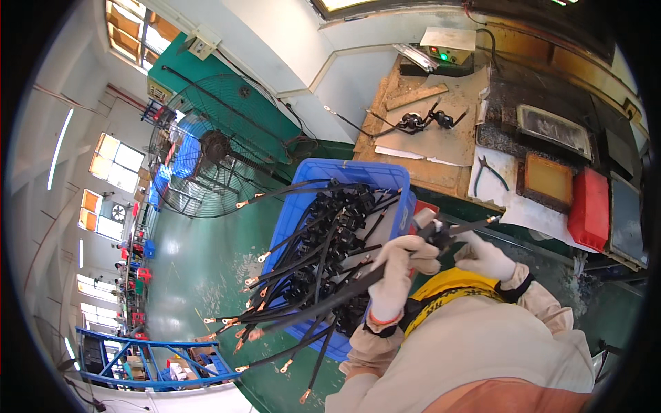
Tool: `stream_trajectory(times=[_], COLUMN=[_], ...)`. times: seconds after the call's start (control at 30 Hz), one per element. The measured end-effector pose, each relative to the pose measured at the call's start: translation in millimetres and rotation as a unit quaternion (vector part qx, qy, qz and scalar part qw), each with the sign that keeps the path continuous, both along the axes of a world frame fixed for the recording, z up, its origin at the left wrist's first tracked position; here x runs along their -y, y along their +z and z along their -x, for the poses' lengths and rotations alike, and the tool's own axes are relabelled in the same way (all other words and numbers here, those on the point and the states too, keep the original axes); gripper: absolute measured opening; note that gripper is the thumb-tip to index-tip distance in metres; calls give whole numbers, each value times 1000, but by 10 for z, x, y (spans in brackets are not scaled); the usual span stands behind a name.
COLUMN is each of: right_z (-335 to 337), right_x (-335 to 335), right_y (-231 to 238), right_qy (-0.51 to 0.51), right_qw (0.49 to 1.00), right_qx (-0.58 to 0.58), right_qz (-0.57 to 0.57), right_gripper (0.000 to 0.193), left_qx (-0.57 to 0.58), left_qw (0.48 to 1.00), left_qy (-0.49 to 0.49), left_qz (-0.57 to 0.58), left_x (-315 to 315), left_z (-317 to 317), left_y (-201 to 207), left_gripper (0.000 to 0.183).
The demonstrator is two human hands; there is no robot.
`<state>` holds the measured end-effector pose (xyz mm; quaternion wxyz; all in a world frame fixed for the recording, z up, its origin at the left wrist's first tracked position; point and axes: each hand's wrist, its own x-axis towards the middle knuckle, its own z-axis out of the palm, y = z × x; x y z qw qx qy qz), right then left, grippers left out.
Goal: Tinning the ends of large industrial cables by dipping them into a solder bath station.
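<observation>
In my gloved left hand (394, 275) is a black cable assembly (437, 235), gripped above the right side of a blue crate (406, 180). Its thick cable runs out to the lower left past my wrist, and a shorter tail with a bright metal tip points right. My gloved right hand (486, 259) is at the other side of the assembly's black body, fingers curled in against it; their exact contact is partly hidden. Heaped in the crate are several similar black cable assemblies (337, 227), their copper ring lugs (263, 257) hanging over the left edge.
A wooden workbench (372, 134) at upper right holds two cable assemblies (412, 122), pliers (489, 175), a power box (449, 45) with a green light, a framed amber block (547, 180) and a red bin (589, 206). A large caged fan (215, 146) stands left of the crate.
</observation>
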<state>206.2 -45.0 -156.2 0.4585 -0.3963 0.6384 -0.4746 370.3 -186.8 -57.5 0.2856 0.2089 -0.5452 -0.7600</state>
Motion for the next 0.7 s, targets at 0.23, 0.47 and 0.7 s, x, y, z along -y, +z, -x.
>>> stream_trajectory(times=[0.23, 0.47, 0.7], right_z=[-114, 37, 303], right_x=[173, -218, -545], right_y=[-119, 35, -73], right_qy=[-190, -316, -460], right_qw=[965, 926, 861], right_qx=[46, 45, 57], right_qz=[176, 199, 208], right_gripper=[96, 78, 45], left_qx=[-40, -45, 59], left_qw=[978, 977, 996], left_qy=[-140, -122, -66], left_qz=[-151, -169, 25], left_x=[-92, -178, 90], left_z=[355, 746, 864], left_y=[-148, -201, -458], left_gripper=[38, 36, 28])
